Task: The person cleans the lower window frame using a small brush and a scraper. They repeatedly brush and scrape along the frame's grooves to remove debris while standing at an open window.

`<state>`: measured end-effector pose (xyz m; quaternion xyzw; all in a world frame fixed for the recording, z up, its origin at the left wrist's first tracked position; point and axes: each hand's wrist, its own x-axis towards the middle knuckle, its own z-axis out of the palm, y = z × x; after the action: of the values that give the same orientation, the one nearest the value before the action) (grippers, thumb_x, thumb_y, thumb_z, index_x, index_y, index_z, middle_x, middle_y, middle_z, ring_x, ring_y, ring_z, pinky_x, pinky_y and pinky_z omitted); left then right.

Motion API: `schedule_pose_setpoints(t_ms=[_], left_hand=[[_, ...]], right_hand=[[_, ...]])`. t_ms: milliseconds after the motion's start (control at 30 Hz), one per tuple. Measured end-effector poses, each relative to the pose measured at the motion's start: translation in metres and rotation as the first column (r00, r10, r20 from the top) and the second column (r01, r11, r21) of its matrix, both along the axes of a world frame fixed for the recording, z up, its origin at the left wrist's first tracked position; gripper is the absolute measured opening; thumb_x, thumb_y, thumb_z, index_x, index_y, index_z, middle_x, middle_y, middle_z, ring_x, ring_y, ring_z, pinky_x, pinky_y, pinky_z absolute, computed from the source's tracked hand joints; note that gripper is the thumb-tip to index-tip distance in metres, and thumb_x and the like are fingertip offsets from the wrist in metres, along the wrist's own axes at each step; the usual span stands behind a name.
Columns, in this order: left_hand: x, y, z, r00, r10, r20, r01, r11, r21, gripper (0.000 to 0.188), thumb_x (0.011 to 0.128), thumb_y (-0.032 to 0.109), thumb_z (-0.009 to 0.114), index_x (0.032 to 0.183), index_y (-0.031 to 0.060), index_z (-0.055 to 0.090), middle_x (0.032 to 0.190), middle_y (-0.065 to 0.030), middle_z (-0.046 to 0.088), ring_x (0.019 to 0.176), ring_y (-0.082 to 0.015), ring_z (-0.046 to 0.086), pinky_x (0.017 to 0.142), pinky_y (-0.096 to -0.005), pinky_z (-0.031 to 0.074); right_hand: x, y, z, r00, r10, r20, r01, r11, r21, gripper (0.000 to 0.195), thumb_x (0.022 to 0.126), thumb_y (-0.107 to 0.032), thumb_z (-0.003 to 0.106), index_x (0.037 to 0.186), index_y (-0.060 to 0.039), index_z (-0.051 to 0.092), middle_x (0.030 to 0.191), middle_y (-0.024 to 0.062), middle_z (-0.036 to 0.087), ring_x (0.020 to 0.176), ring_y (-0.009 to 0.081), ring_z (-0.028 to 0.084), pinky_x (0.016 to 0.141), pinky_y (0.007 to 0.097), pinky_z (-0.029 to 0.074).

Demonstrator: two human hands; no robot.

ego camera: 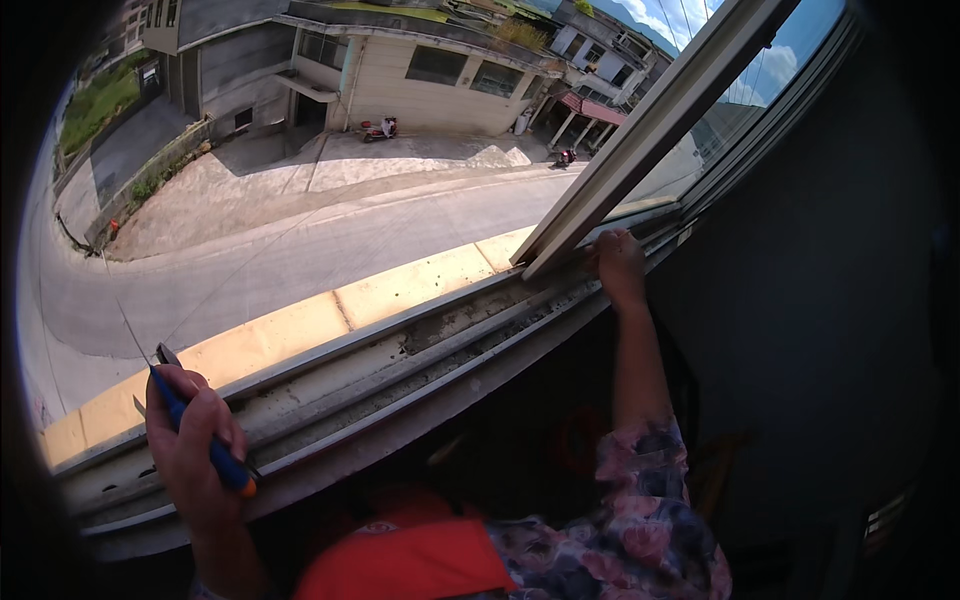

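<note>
My left hand (196,435) is closed around a screwdriver (230,466) with a blue handle, an orange end and a long thin shaft that points outward over the sill. A dark metal tip (166,355) and a narrow blade-like piece (139,406) also stick out by its fingers; what they belong to is hidden. To the right, my right hand (621,268), fingers curled, rests at the window track (450,346) beside the upright frame of a sliding sash (637,146). Whether it grips anything is hidden. Dirt and grit lie along the track's grooves.
Outside the track runs a sunlit yellowish ledge (409,291) with a drop to a road (292,281) and buildings (442,82) beyond. A dark wall (795,247) stands on the right. Below the sill the room is too dark to make out well.
</note>
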<state>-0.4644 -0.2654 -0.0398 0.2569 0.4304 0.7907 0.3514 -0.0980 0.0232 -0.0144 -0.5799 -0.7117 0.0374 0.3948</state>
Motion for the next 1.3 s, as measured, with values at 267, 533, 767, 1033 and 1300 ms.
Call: schedule_pose_setpoints(t_ms=[267,533,767,1033,1300], left_hand=[[-0.004,-0.005,-0.002,0.999,0.03,0.017,-0.03,0.999,-0.011,0.016,0.079,0.003,0.053,0.089,0.0063,0.041,0.079,-0.0024,0.043,0.051,-0.0053,0.041,0.036,-0.0179,0.035],[-0.001,-0.003,-0.002,1.0,0.02,0.016,-0.019,0.999,-0.027,0.017,0.08,0.003,0.053,0.089,0.0067,0.04,0.08,-0.0025,0.042,0.05,-0.005,0.041,0.035,-0.0179,0.035],[-0.005,-0.007,-0.004,1.0,0.022,0.02,-0.021,1.0,-0.021,0.017,0.08,0.003,0.054,0.09,0.0059,0.04,0.081,-0.0029,0.042,0.05,-0.0048,0.04,0.035,-0.0177,0.035],[-0.002,-0.003,-0.002,1.0,-0.012,0.014,0.012,1.0,-0.014,0.017,0.081,0.004,0.053,0.091,0.0056,0.04,0.081,-0.0032,0.041,0.05,-0.0051,0.04,0.035,-0.0175,0.035],[-0.004,-0.006,-0.004,1.0,0.011,-0.008,-0.011,1.0,-0.024,0.017,0.081,0.005,0.054,0.091,0.0057,0.04,0.081,-0.0031,0.041,0.051,-0.0052,0.04,0.036,-0.0172,0.035]], right_hand=[[-0.044,-0.043,0.032,0.982,0.084,-0.171,-0.09,0.996,-0.027,0.029,0.089,-0.025,0.042,0.078,0.0001,0.053,0.062,0.0109,0.056,0.05,0.0161,0.058,0.046,0.031,0.045],[-0.022,-0.022,-0.007,0.988,0.076,-0.136,-0.08,0.996,-0.028,0.024,0.088,-0.022,0.043,0.078,-0.001,0.052,0.061,0.009,0.057,0.055,0.014,0.058,0.049,0.0292,0.045],[-0.04,-0.063,0.012,0.862,0.097,-0.498,-0.164,0.982,-0.094,0.021,0.087,-0.018,0.044,0.083,0.0005,0.052,0.072,0.0076,0.06,0.055,0.0121,0.056,0.051,0.0225,0.047],[0.02,0.001,-0.027,0.749,-0.04,-0.661,-0.022,0.996,-0.085,0.017,0.084,-0.017,0.048,0.083,-0.0008,0.055,0.07,0.0069,0.057,0.059,0.014,0.057,0.057,0.0251,0.049],[-0.048,-0.083,-0.002,0.624,0.05,-0.78,-0.248,0.959,-0.136,0.017,0.084,-0.015,0.048,0.084,0.0007,0.054,0.069,0.0068,0.058,0.061,0.0127,0.057,0.059,0.0238,0.047]])
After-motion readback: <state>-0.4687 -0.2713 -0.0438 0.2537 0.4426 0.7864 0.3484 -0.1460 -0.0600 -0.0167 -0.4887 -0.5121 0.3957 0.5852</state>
